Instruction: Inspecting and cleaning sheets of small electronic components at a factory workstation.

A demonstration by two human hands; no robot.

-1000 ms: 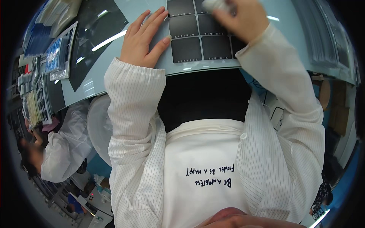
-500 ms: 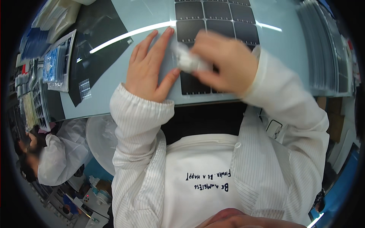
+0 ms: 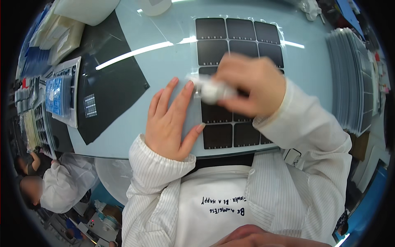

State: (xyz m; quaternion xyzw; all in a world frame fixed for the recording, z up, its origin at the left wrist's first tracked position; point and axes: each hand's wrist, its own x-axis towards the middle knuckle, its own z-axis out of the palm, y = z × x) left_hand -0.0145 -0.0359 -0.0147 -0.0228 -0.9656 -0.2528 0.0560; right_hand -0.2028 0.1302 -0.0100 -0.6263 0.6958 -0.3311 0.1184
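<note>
A clear sheet with rows of dark rectangular panels [image 3: 217, 136] lies on the pale glass-topped table in front of me. My left hand [image 3: 169, 119] rests flat along its left side, fingers spread, thumb tip at a panel's edge. Above the panels, my right hand [image 3: 257, 84] is closed around a crumpled white cloth or tissue [image 3: 212, 91], blurred by motion. The cloth is at the sheet's left border, close to my left index fingertip. My right hand and sleeve hide the middle panels.
A tall stack of clear sheets [image 3: 349, 82] stands at the right. On the left are a black sheet [image 3: 109, 86] and a blue wrapped packet [image 3: 57, 96]. A white container [image 3: 154, 6] and crumpled white material [image 3: 310, 9] are at the back. A person [image 3: 61, 187] is at the lower left.
My view has shifted, so the table appears lower and more of its far side shows. The cloth in my right hand has moved slightly farther along the sheet's left border.
</note>
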